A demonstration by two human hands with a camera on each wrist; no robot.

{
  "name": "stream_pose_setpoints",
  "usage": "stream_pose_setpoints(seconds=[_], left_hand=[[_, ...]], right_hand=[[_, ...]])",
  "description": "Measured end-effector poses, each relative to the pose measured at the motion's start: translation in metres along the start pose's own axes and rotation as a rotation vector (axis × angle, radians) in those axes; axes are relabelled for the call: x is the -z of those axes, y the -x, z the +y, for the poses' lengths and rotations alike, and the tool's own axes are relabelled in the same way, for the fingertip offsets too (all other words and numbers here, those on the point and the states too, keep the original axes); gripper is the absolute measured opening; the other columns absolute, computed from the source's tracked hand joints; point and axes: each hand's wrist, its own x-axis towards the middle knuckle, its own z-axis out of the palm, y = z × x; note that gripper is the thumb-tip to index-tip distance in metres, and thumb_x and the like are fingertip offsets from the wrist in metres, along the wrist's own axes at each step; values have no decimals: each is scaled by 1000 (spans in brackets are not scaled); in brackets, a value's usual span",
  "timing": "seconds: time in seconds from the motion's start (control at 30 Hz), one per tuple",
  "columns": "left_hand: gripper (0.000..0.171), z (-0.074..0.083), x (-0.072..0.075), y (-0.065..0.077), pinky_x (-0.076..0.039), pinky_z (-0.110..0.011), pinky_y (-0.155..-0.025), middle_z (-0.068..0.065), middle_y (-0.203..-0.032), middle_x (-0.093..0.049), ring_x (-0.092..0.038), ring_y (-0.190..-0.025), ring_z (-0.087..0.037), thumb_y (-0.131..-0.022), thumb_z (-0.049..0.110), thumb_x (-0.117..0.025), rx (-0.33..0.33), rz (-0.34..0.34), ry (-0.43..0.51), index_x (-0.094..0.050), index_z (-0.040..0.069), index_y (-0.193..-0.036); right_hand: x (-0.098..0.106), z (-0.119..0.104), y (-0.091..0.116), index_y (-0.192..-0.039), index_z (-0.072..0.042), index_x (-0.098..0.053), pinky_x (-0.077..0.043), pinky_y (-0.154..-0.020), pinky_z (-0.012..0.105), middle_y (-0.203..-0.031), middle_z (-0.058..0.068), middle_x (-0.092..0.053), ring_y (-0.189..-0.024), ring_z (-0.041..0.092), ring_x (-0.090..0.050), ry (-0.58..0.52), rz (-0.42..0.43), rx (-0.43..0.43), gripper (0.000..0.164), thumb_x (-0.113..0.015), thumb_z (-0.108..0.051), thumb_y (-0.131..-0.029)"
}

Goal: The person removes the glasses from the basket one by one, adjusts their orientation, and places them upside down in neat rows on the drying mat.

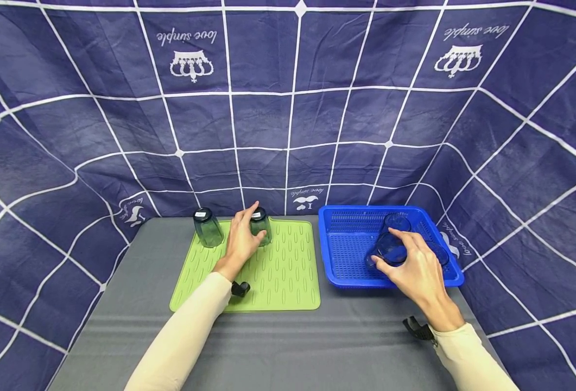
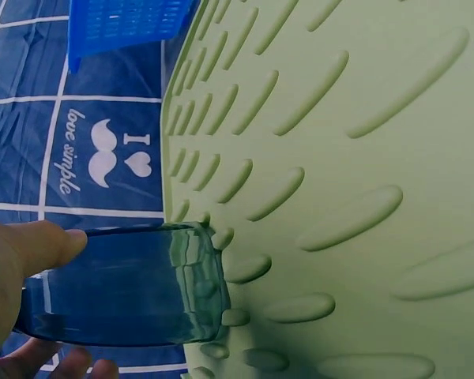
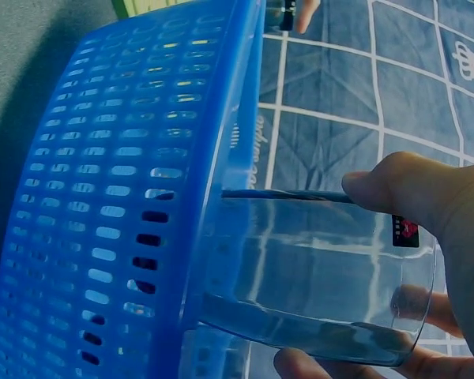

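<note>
In the head view, the left hand (image 1: 241, 239) holds a greenish glass (image 1: 267, 225), base up, at the back of the green mat (image 1: 292, 260); a second glass (image 1: 209, 232) stands the same way at the mat's back left corner. To the right of the mat, the right hand (image 1: 417, 266) grips a clear glass (image 1: 391, 248) in the blue basket (image 1: 351, 283), with more glasses (image 1: 397, 220) about it. In the left wrist view, thumb and fingers lie on opposite sides of the greenish glass, whose mouth end meets the mat. In the right wrist view, thumb and fingers span the clear glass, which bears a dark sticker (image 3: 405, 230). The step seems to be setting one glass on the mat while picking up another; the next move likely calls for releasing the left without tipping it.
</note>
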Motion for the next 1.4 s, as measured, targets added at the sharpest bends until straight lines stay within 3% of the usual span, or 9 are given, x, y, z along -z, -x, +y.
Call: stream_pose_setpoints(seconds=[0.27, 0.5, 0.77, 1.07, 1.4], left_hand=[[88, 2, 6, 2, -57, -66, -120, -22, -168, -57, -57, -151, -47, -97, 12, -94, -29, 26, 4, -54, 26, -175], [85, 7, 12, 2, -54, -64, -125, -22, -167, -59, -59, -149, -48, -95, 10, -95, -78, 58, 16, -59, 22, -171], [78, 16, 19, 7, -52, -64, -127, -23, -167, -60, -59, -149, -50, -95, 10, -94, -148, 98, 27, -64, 19, -166], [73, 26, 26, 14, -48, -61, -133, -22, -167, -60, -58, -154, -49, -98, 12, -93, -214, 89, 41, -65, 17, -165], [69, 41, 32, 27, -52, -64, -127, -21, -162, -64, -62, -150, -49, -96, 11, -93, -310, 132, 57, -69, 14, -160]], right_hand=[[-1, -2, -3, -148, -12, -77, -60, -85, 73, -137, 22, -78, -116, 59, -78, -25, 29, 16, 80, -106, -31, -76], [1, -3, -7, -145, -8, -77, -60, -95, 71, -134, 24, -78, -122, 55, -77, -69, 74, 54, 81, -108, -27, -73], [3, -9, -7, -143, -4, -79, -54, -106, 56, -133, 23, -79, -127, 47, -75, -107, 109, 87, 80, -108, -23, -71], [5, -14, -7, -142, -3, -78, -51, -105, 46, -131, 24, -79, -123, 45, -76, -130, 128, 104, 80, -107, -24, -71], [7, -22, -7, -141, -1, -77, -51, -102, 41, -128, 25, -79, -119, 44, -76, -150, 165, 124, 79, -105, -26, -72]])
